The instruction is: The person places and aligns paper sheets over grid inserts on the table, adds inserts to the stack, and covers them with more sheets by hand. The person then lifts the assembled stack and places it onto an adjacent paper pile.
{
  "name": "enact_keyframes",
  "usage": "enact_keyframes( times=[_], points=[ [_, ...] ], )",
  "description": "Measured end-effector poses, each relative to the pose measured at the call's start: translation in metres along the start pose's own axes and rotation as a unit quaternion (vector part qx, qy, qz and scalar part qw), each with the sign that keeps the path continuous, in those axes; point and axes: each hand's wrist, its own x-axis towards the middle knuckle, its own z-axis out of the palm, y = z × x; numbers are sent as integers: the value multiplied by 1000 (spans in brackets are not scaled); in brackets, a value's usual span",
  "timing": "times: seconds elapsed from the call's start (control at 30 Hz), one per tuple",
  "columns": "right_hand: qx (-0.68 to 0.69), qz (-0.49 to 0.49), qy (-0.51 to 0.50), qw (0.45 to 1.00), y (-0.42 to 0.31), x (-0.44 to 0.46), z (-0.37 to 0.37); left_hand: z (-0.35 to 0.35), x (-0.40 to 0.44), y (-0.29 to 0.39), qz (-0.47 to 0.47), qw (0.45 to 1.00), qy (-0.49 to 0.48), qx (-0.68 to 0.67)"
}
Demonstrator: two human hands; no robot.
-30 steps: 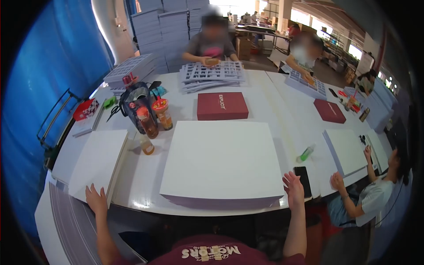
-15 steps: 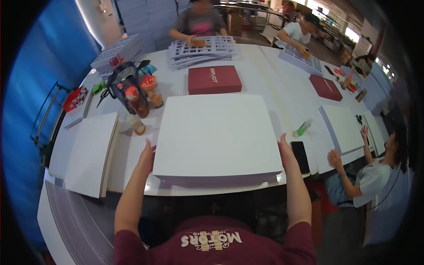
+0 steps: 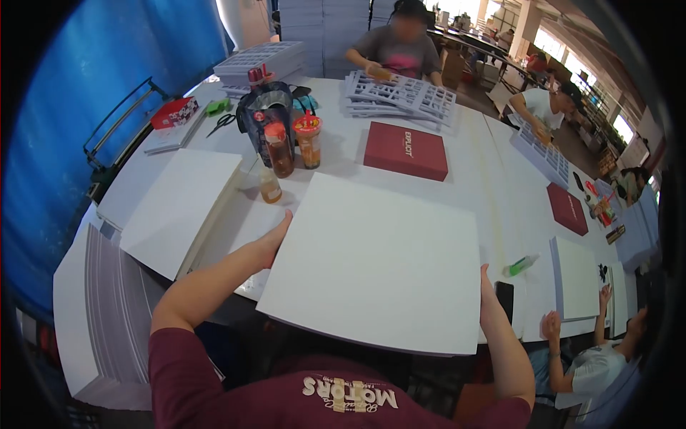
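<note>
A big white stack of flat boards or sheets [image 3: 379, 264] lies in the middle, its near edge out past the table's front edge and slightly turned. At its left side my left hand [image 3: 277, 239] grips the edge, most fingers hidden below or behind it. On the right side my right hand [image 3: 490, 297] presses in the same way, with its thumb pointing up and the other fingers out of sight. Beyond the stack is a dark red box [image 3: 406, 151] with lettering. A lower white stack [image 3: 186, 204] sits to the left.
Left of centre stand a bottle [image 3: 279, 150], a cup [image 3: 308, 143] and a small bottle [image 3: 270, 187]. A phone [image 3: 504, 300] and green bottle [image 3: 522, 265] lie right. Co-workers handle white grids [image 3: 400, 99] at the back; another person [image 3: 593, 368] sits right.
Both my hands have come from apart to the stack's two sides and taken hold. The stack has turned and moved toward me. The camera view has shifted too.
</note>
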Motion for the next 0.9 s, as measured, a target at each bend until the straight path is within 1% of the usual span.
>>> enact_keyframes(
  times=[0.07, 0.17, 0.27, 0.37, 0.47, 0.57, 0.63, 0.67, 0.73, 0.77, 0.83, 0.87, 0.9],
  points=[
    [22, 7, -3, 1000, -5, 3, 4, -6, 4, 5, 14, 999, -24, -24],
    [91, -34, -24, 995, -19, -3, 20, -16, 22, 11, 95, 993, -52, -42],
    [37, -125, 41, 991, -40, -16, 39, -1, 14, 31, 196, 980, -31, -22],
    [97, -241, 6, 966, -47, -2, 17, 15, 3, 48, 287, 957, -24, -25],
    [127, -348, 0, 929, -46, 12, 9, 15, 9, 55, 337, 939, -32, -56],
    [66, -400, -59, 912, -12, 50, -49, -26, 51, 16, 444, 886, 15, 136],
    [73, -426, -29, 901, 17, 63, -63, -47, 76, -24, 461, 882, 2, 103],
    [73, -427, -45, 900, 21, 61, -64, -51, 82, -35, 469, 879, -5, 87],
    [75, -424, -72, 900, 27, 55, -64, -51, 80, -37, 456, 883, 25, 110],
    [49, -403, -50, 912, 33, 53, -70, -51, 77, -45, 441, 889, 40, 121],
    [-7, -371, -4, 929, 30, 51, -92, -34, 56, -40, 373, 925, 54, 53],
    [17, -372, 8, 928, 27, 50, -89, -24, 46, -31, 344, 937, 56, 20],
    [41, -374, 21, 926, 21, 38, -75, -17, 38, -26, 336, 940, 58, -10]
  ],
)
